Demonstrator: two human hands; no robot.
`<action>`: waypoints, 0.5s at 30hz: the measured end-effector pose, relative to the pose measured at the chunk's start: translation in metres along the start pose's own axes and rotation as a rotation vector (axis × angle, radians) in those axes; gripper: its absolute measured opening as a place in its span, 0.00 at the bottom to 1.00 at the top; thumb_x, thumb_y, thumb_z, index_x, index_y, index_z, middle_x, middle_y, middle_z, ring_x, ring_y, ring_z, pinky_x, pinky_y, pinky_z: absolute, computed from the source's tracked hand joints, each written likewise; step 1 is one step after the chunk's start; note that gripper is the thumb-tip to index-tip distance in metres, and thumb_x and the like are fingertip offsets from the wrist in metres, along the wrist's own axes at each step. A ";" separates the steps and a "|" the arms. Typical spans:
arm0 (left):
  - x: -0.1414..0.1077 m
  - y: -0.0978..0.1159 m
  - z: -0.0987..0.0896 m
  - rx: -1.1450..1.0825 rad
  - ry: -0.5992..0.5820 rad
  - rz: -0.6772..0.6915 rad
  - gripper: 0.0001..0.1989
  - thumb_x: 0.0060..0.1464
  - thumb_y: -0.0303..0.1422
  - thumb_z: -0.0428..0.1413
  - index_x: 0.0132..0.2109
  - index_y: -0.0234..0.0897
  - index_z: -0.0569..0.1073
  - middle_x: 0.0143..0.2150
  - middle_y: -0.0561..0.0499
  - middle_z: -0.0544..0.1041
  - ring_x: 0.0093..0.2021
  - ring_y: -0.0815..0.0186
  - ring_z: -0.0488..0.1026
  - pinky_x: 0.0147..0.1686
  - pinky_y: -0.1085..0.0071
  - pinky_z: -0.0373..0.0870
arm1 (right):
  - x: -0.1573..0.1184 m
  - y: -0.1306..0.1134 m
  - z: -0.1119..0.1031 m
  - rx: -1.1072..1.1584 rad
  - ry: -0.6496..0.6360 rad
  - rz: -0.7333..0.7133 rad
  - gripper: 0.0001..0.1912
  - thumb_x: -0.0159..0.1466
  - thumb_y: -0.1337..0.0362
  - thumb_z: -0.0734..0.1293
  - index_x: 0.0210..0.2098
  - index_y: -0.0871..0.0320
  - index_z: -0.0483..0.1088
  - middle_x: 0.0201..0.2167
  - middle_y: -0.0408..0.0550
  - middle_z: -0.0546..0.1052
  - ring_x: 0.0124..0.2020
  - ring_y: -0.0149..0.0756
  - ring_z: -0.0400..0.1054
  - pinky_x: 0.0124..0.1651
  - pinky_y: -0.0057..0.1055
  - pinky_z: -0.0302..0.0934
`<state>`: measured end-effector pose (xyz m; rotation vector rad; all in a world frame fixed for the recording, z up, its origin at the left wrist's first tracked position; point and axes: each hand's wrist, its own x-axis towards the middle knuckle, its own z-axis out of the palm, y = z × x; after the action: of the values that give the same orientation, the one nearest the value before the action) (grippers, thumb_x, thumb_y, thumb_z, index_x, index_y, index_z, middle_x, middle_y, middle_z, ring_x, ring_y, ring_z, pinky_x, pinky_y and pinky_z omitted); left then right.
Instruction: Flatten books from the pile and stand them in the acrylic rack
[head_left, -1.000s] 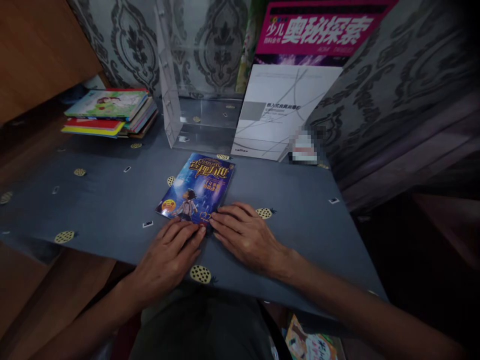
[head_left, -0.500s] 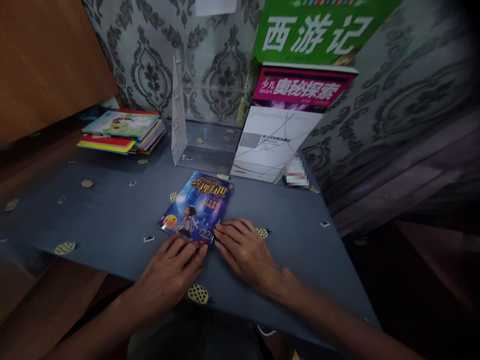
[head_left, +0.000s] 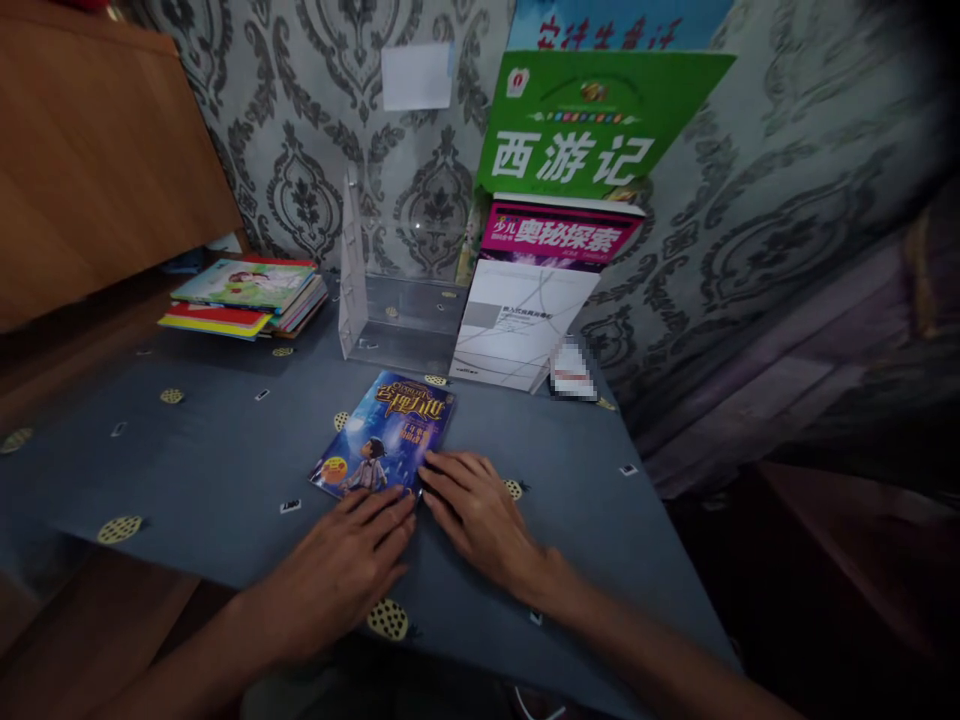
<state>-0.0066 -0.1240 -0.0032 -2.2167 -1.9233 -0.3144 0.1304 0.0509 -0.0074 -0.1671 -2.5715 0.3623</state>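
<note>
A blue-purple book [head_left: 394, 430] with gold lettering and a cartoon child on its cover lies flat on the tablecloth. My left hand [head_left: 349, 545] rests at its near edge, fingers stretched out over the bottom of the cover. Against its lower right edge lies my right hand [head_left: 476, 500], with the fingers extended and the fingertips touching the book. Neither hand is wrapped round it. Beyond the book stands a clear stepped rack [head_left: 397, 350], bare on its left side. On its right side lean a white book [head_left: 517, 320], a magenta-topped book [head_left: 555, 235], and a green book [head_left: 570, 150].
A stack of books [head_left: 247, 290] lies at the back left beside a wooden cabinet [head_left: 97, 150]. Right of the rack is a small blurred-out object [head_left: 574, 370]. The blue-grey tablecloth [head_left: 217, 450] has a pineapple pattern. Behind is patterned wallpaper [head_left: 300, 160], with a curtain at right.
The view has tilted up, showing more of the rack's upper books, including a blue one at the top. Both hands stay at the book's edges, with only slight finger shifts.
</note>
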 end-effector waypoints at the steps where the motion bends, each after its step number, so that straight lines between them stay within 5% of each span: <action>1: 0.001 0.000 -0.001 -0.002 -0.006 0.008 0.16 0.67 0.34 0.48 0.58 0.36 0.71 0.60 0.43 0.75 0.62 0.57 0.70 0.59 0.56 0.68 | 0.000 0.001 0.000 -0.017 -0.019 0.019 0.14 0.69 0.67 0.64 0.52 0.60 0.75 0.52 0.58 0.79 0.51 0.46 0.72 0.51 0.48 0.69; 6: 0.014 -0.004 -0.016 -0.067 -0.027 0.033 0.13 0.65 0.33 0.51 0.52 0.35 0.74 0.54 0.43 0.79 0.56 0.56 0.74 0.56 0.55 0.72 | 0.005 0.004 -0.001 -0.040 -0.088 0.086 0.17 0.69 0.65 0.66 0.55 0.62 0.73 0.55 0.57 0.77 0.54 0.47 0.71 0.55 0.50 0.67; 10: 0.029 -0.033 -0.025 -0.263 0.005 0.028 0.13 0.68 0.34 0.48 0.47 0.39 0.77 0.48 0.47 0.81 0.49 0.62 0.77 0.51 0.62 0.75 | 0.008 -0.002 -0.001 -0.058 -0.077 0.116 0.18 0.68 0.60 0.67 0.55 0.60 0.73 0.53 0.56 0.78 0.53 0.48 0.72 0.54 0.50 0.68; 13: 0.038 -0.069 -0.015 -0.181 0.170 -0.195 0.16 0.68 0.36 0.46 0.54 0.36 0.74 0.53 0.43 0.78 0.54 0.59 0.75 0.53 0.58 0.74 | 0.006 -0.009 0.000 -0.065 -0.058 0.148 0.22 0.67 0.55 0.67 0.56 0.61 0.71 0.54 0.58 0.78 0.54 0.50 0.71 0.55 0.53 0.67; 15: 0.042 -0.090 -0.004 -0.110 0.163 -0.325 0.19 0.67 0.37 0.47 0.60 0.35 0.70 0.54 0.40 0.78 0.53 0.56 0.75 0.51 0.56 0.75 | 0.004 -0.011 0.003 -0.073 -0.055 0.166 0.25 0.67 0.53 0.67 0.58 0.62 0.70 0.56 0.60 0.76 0.56 0.51 0.70 0.57 0.55 0.67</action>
<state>-0.0900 -0.0730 0.0130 -1.8634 -2.2158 -0.6417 0.1246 0.0402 -0.0048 -0.4042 -2.6343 0.3385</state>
